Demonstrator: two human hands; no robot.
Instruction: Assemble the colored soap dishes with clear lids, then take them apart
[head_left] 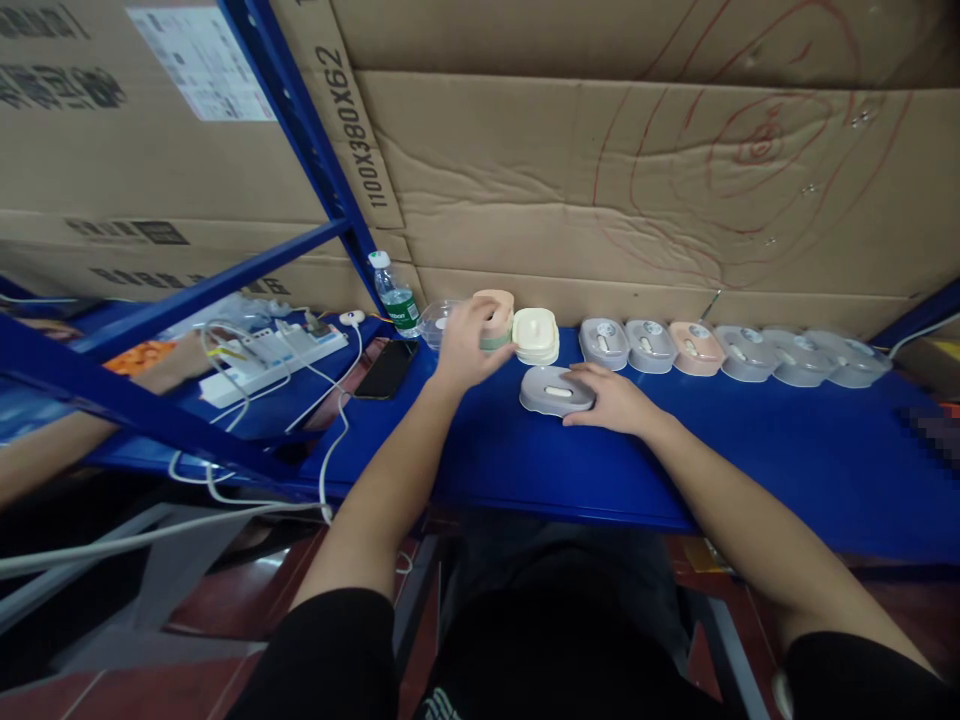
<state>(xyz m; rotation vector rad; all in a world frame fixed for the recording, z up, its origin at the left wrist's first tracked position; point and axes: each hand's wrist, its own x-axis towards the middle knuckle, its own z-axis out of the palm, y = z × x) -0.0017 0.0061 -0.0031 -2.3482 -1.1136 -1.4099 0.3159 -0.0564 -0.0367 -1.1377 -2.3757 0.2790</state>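
Observation:
My right hand (613,398) grips the right end of a grey lidded box (546,392), its thumb in front and its fingers behind. A white oblong piece shows in the middle of the box's lid. My left hand (466,348) is at a stack of peach parts (496,303) and green parts (495,343), with thumb and fingers apart; its palm hides part of the stack. Just right of it sits a stack of cream square parts (535,335). A clear plastic lid or tray (436,325) lies behind the left hand, partly covered.
Several grey boxes (651,346) and one peach box (699,348) line the back of the blue table (750,450). A water bottle (397,297), black phone (386,369) and power strip (270,365) with cables are at left. Another person's arm (97,430) reaches in beyond the blue post.

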